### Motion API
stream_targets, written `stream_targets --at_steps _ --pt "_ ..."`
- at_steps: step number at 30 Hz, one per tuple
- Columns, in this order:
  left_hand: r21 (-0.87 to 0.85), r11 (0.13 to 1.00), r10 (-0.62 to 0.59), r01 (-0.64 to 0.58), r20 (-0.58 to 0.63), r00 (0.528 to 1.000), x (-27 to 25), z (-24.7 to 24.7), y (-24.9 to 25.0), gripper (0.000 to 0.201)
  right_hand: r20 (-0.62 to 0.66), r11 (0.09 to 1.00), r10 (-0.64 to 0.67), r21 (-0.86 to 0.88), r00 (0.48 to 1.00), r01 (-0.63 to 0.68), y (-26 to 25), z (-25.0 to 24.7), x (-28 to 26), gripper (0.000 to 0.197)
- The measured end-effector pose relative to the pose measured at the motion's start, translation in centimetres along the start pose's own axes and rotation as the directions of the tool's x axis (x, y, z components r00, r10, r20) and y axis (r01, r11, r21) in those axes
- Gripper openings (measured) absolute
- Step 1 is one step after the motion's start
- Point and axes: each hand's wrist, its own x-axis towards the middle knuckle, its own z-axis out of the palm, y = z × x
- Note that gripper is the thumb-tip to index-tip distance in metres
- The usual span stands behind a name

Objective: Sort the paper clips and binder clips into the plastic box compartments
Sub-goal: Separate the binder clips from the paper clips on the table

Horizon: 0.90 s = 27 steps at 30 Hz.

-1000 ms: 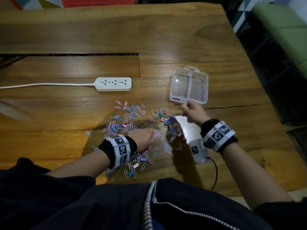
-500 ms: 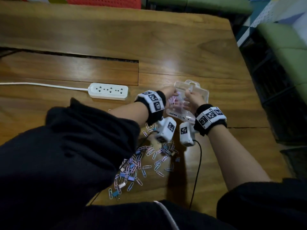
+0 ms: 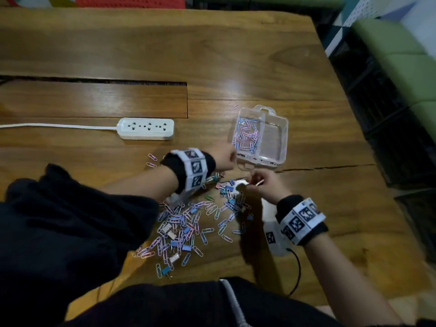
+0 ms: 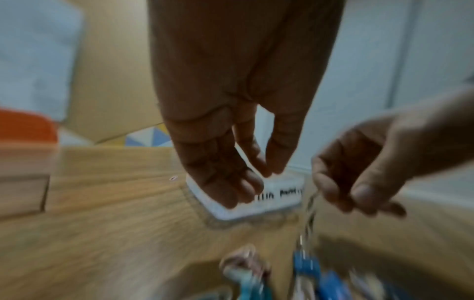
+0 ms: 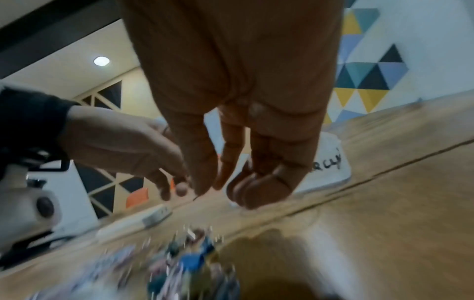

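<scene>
A: What could go wrong from here?

B: Mixing, I'd judge. The pile of clips (image 3: 188, 223) on the surface (image 3: 236, 55) has paper clips and small binder clips (image 3: 230, 188) tangled together, so a quick grab could carry a binder clip in with the paper clips. The plastic box (image 3: 284, 138) is light and clear; a nudge on its near edge might slide it or tip it.

A: What are the hands doing?

B: The left hand (image 3: 224, 158) is just short of the box's near left corner, fingers loosely curled, thumb and forefinger tips together. I can't tell if anything is between them. The right hand (image 3: 264, 185) pinches something thin and pale between thumb and forefinger, probably one paper clip, though blur hides it.

A: Where do the sorted pieces sit?

B: Paper clips fill the left compartment (image 3: 246, 135); the right compartment (image 3: 273, 142) looks empty. One stray clip (image 3: 235, 107) lies beyond the box's far left corner, two more (image 3: 152, 160) left of the wrist.

A: And the box's direction?

B: Its divider runs away from the person, tilted slightly to the right, with the hang tab at the far end. The compartments lie side by side.
</scene>
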Motion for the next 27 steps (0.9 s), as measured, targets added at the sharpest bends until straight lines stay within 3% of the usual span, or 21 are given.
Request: stream_targets --at_steps 3,6,10,13,18,23,27 --pt "0.262 0.965 -0.039 0.030 0.028 0.999 -2.3 1.9 -2.5 0.023 -0.010 0.980 0.036 -0.197 0.999 -0.037 1.1 1.9 -0.9 0.022" --pt "0.380 0.925 0.021 -0.023 0.009 1.000 -3.0 3.8 -4.3 0.038 -0.039 0.944 0.006 -0.329 0.999 -0.019 1.1 2.8 -1.4 0.038" --pt "0.360 0.927 0.116 -0.107 -0.004 0.993 -2.8 5.0 -4.8 0.052 -0.042 0.943 -0.019 -0.333 0.999 0.004 1.1 3.6 -2.1 0.038" --pt "0.298 0.949 0.124 -0.100 -0.063 0.990 -2.5 5.0 -4.8 0.042 -0.063 0.960 -0.041 -0.281 0.997 0.022 1.4 4.0 -2.6 0.031" --pt "0.234 0.970 0.104 -0.071 -0.133 0.986 -2.1 4.6 -4.9 0.054 -0.048 0.970 -0.033 -0.242 0.998 0.020 1.9 4.1 -2.9 0.037" --pt "0.379 0.921 0.128 -0.095 -0.063 0.990 -2.1 4.8 -5.2 0.045 -0.089 0.967 -0.029 -0.256 0.996 0.006 1.9 4.4 -2.4 0.035" --pt "0.274 0.962 0.050 -0.021 -0.098 0.994 -2.4 4.7 -5.6 0.029 -0.110 0.973 -0.024 -0.232 0.994 -0.002 2.1 4.6 -2.2 0.020"
